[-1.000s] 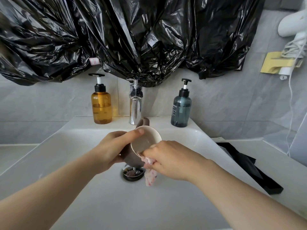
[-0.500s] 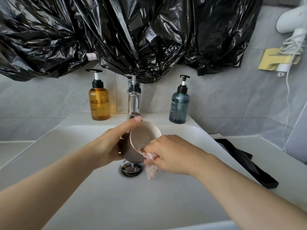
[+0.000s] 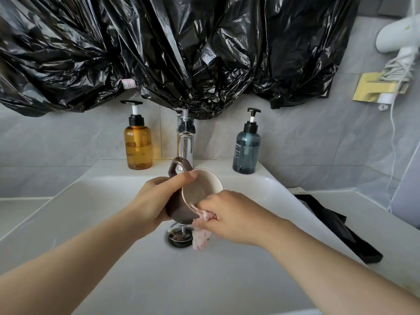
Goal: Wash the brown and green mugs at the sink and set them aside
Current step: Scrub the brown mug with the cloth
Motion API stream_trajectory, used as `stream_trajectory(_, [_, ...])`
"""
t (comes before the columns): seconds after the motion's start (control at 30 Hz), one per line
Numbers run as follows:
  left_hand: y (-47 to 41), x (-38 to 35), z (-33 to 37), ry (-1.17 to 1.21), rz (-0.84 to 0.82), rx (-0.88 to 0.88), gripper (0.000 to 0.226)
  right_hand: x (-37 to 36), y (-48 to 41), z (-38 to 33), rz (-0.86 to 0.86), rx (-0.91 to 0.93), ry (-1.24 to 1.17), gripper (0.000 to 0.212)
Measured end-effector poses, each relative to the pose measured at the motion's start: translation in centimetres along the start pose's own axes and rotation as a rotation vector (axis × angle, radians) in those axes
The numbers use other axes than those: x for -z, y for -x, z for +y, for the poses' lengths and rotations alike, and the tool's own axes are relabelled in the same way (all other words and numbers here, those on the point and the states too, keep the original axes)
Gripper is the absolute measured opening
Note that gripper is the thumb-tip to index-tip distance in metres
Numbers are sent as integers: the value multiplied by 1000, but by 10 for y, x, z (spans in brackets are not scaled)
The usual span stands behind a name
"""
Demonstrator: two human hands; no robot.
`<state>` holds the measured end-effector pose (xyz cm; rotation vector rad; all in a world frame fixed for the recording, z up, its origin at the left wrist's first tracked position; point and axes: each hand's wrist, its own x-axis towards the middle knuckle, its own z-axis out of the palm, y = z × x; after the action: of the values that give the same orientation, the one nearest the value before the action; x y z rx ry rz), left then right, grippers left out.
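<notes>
Here, left hand (image 3: 152, 202) grips brown mug (image 3: 199, 187); right hand (image 3: 234, 215) pinches cloth (image 3: 201, 239) against its rim.

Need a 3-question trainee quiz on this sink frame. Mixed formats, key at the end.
1. True or false: the left hand grips the brown mug above the sink.
2. Multiple choice: the right hand pinches, at the mug's rim: A) a pink-white cloth B) a sponge C) a brush.
3. Fill in: as the camera sees it, the amber pump bottle stands to the ___ of the faucet.

Key: 1 true; 2 A; 3 left.
</notes>
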<state>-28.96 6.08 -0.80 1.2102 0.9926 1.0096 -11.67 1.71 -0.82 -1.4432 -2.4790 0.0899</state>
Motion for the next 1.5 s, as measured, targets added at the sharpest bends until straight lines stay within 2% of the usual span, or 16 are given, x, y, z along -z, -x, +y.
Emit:
stream_trajectory(0.13, [2, 5, 10, -39, -78, 49, 45, 11, 6, 7, -9, 63, 198, 23])
stream_trajectory(0.23, [3, 4, 8, -26, -22, 28, 37, 7, 6, 5, -22, 77, 214, 23])
stream_trajectory(0.33, [1, -2, 4, 12, 84, -32, 27, -1, 1, 3, -18, 20, 71, 31])
stream_trajectory(0.43, [-1, -8, -2, 92, 168, -68, 33, -7, 0, -5, 28, -84, -198, 33])
stream_trajectory(0.5, [-2, -9, -3, 117, 185, -96, 39, -10, -2, -8, 59, -110, -249, 31])
stream_trajectory(0.6, [-3, -1, 2, 77, 104, -81, 50, -3, -4, -4, 54, -32, -29, 31])
stream_trajectory(0.67, [-4, 6, 7, -47, 24, -12, 59, 6, -1, 5, 38, 21, 143, 33])
stream_trajectory(0.77, [-2, 9, 10, -132, -62, 39, 55, 9, 5, 13, 25, 43, 232, 30])
stream_trajectory(0.87, [1, 5, 8, -114, -44, 19, 47, 2, 4, 8, -1, 49, 252, 27])
stream_trajectory(0.97, [-1, 2, 3, -72, 44, -46, 34, 0, -1, 2, -3, -2, 148, 28])
stream_trajectory(1.13, [0, -8, -4, 37, 109, -105, 33, -9, -2, -7, 56, -148, -260, 36])
stream_trajectory(1.23, [-2, -4, -2, 11, 23, -55, 42, -2, 0, -3, 28, -91, -125, 35])
stream_trajectory(1.37, [-1, 2, 5, -91, -100, 128, 47, 9, 2, 11, -20, 2, 175, 36])
stream_trajectory(1.47, [4, -1, 2, -140, -52, 101, 42, 8, 3, 7, -34, 5, 187, 42])
stream_trajectory(1.5, [3, -2, -1, -143, -24, 74, 50, 7, 3, 5, -36, -5, 162, 43])
